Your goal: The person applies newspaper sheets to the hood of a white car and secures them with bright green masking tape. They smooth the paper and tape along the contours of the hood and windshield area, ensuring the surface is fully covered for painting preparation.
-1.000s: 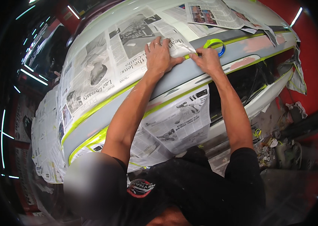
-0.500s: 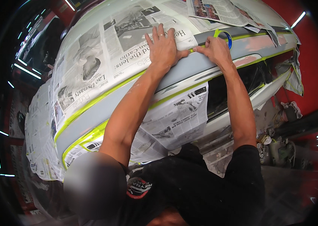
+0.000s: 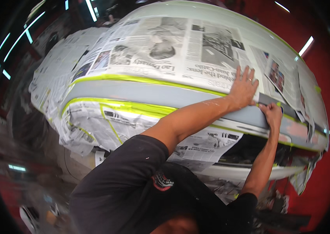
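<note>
My left hand [image 3: 244,87] lies flat with fingers spread on a newspaper sheet [image 3: 196,64] covering the car's roof. Beside it, at the sheet's right lower corner, my right hand [image 3: 272,115] is closed around a roll of yellow-green masking tape [image 3: 279,104], mostly hidden behind the fingers. A strip of the same tape [image 3: 145,80] runs along the newspaper's lower edge. Below the strip is the car's grey primed roof side [image 3: 133,92]. My two thumbs nearly meet at the tape line.
More newspaper [image 3: 208,150] hangs over the side window, and taped paper [image 3: 55,72] wraps the car's left end. Loose newspaper sheets [image 3: 286,82] lie on the roof to the right. A dark window opening [image 3: 247,152] sits below my hands. A red wall [image 3: 309,202] stands beyond.
The view has swung, so the car and both hands appear farther right and lower. My hands stay at the same newspaper corner; the tape roll is now mostly hidden by my right hand.
</note>
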Demonstrator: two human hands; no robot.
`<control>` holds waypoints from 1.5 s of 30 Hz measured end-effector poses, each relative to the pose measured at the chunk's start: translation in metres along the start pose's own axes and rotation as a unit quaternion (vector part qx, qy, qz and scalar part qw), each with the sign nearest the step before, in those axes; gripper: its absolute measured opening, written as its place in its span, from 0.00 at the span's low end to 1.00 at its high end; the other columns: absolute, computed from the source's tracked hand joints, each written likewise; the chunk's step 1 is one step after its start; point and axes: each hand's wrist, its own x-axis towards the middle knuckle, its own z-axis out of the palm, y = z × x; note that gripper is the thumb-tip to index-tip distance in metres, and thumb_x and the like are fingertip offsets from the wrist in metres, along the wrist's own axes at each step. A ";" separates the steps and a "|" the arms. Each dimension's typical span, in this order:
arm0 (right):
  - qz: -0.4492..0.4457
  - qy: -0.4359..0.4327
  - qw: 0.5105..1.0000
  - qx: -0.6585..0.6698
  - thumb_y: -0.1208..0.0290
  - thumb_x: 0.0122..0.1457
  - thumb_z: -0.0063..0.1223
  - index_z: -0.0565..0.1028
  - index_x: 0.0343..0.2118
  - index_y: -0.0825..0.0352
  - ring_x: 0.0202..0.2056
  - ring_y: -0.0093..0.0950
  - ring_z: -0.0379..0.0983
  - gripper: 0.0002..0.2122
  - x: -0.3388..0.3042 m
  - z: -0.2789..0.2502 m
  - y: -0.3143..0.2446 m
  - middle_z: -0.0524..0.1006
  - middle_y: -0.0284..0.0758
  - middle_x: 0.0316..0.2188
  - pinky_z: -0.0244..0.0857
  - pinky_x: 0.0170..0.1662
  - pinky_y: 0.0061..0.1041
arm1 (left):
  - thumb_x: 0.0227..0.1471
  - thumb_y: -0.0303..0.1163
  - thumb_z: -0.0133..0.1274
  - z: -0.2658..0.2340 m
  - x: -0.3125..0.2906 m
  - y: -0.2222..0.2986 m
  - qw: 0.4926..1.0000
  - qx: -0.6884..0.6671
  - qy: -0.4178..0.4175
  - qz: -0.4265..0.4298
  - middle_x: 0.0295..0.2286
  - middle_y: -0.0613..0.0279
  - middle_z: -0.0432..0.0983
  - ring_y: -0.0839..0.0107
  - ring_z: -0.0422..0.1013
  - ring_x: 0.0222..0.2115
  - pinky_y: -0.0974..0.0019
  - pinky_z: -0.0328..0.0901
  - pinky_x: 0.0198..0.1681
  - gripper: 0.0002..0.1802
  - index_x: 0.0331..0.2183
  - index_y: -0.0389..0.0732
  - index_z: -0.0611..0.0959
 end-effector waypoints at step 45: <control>-0.556 -0.236 0.796 0.048 0.82 0.51 0.49 0.39 0.69 0.68 0.18 0.46 0.73 0.43 0.029 0.117 -0.388 0.74 0.46 0.16 0.65 0.24 0.39 | 0.49 0.36 0.64 -0.160 -0.161 -0.201 0.812 -0.417 0.305 -0.272 0.44 0.39 0.75 0.49 0.76 0.40 0.58 0.71 0.45 0.33 0.52 0.26 0.73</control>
